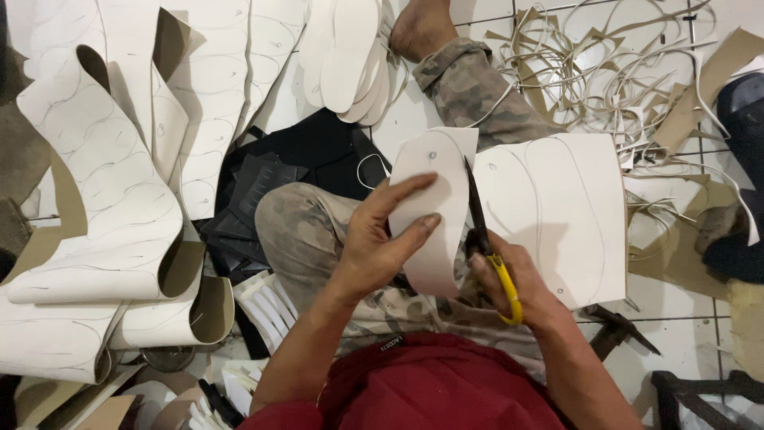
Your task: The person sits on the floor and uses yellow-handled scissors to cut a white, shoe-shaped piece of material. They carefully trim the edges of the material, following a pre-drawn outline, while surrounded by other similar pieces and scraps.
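Two hands work one white sheet [557, 215] over the person's lap: the left hand [378, 243] pinches the sole-shaped part [434, 199], thumb on top, and the right hand [509, 283] is closed around yellow-handled scissors [481, 235], blades running up the traced curve. Cutting cleanly likely calls for turning the sheet into the blades and keeping the thumb off the line. Offcut strips [605, 72] crowd the floor beyond the sheet and curled sheets [103, 199] lie to its left, so free room is mostly on the tiles just below its right edge.
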